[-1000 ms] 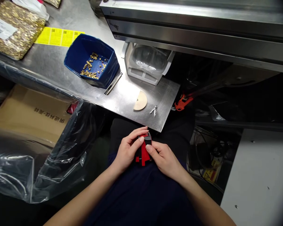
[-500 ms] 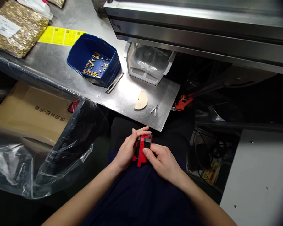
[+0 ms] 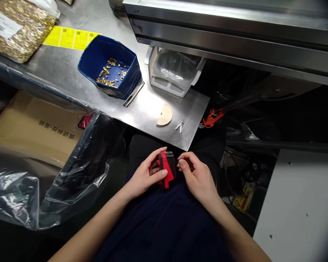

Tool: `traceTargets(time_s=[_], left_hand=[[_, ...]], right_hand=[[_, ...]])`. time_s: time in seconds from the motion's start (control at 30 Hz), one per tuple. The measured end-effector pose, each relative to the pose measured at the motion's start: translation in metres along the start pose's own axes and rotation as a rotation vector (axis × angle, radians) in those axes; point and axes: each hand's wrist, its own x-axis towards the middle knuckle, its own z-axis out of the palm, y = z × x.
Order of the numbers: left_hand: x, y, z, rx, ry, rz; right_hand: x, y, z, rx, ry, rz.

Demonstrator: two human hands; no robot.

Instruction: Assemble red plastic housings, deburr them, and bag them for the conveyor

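Note:
Over my lap, my left hand [image 3: 149,173] is closed round a red and black plastic part [image 3: 167,168], its thumb lying across the near face. Just to the right, my right hand [image 3: 197,176] is apart from the part. Its thumb and fingertips are pinched together, and whatever may be between them is too small or hidden to make out. Beyond both hands, on the metal bench, lie a tan half-round disc [image 3: 164,114] and a small nail clipper-like metal tool [image 3: 180,126].
A blue bin [image 3: 125,85] with small brass pieces stands on the bench [image 3: 109,103], a pen-like tool [image 3: 133,94] beside it. Near it are a grey tray [image 3: 166,85] and a bag of brass pieces [image 3: 24,32]. A plastic-lined box [image 3: 35,131] sits left; an orange-handled tool [image 3: 213,118] hangs right.
My right hand has let go of the red and black part and drawn back to the right. My left hand has shifted its grip, thumb now across the part, which has turned slightly.

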Motion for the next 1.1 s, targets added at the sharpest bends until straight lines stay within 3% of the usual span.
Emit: traceTargets(time_s=[0.13, 0.27, 0.43, 0.6, 0.67, 0.73, 0.8, 0.93, 1.0, 1.1], left_hand=[[0.006, -0.006, -0.002, -0.058, 0.070, -0.049], [0.009, -0.013, -0.004, -0.064, 0.138, -0.059], [0.009, -0.015, -0.012, -0.176, 0.302, 0.015], [0.013, -0.005, -0.009, -0.496, 0.073, 0.050], [0.014, -0.001, -0.006, -0.593, 0.044, 0.063], [0.014, 0.001, -0.008, -0.680, 0.084, 0.076], [0.010, 0.001, -0.013, -0.749, 0.138, 0.072], [0.001, -0.002, -0.025, -0.848, 0.236, 0.013], [-0.001, -0.004, -0.028, -0.934, 0.308, -0.068], [0.000, -0.005, -0.027, -1.067, 0.434, -0.174]], right_hand=[[0.013, 0.006, 0.008, 0.090, -0.283, 0.030], [0.026, 0.014, 0.019, 0.404, -0.353, 0.112], [0.034, 0.017, 0.015, 0.827, -0.389, 0.281], [0.038, 0.016, 0.023, 0.983, -0.523, 0.394], [0.041, 0.015, 0.027, 0.870, -0.625, 0.360], [0.047, 0.009, 0.025, 0.581, -0.664, 0.253], [0.058, -0.001, 0.017, 0.147, -0.493, 0.110], [0.104, -0.033, 0.011, -0.560, 0.089, -0.081], [0.133, -0.050, 0.020, -0.756, 0.205, -0.077], [0.170, -0.065, 0.043, -0.864, 0.214, 0.018]])
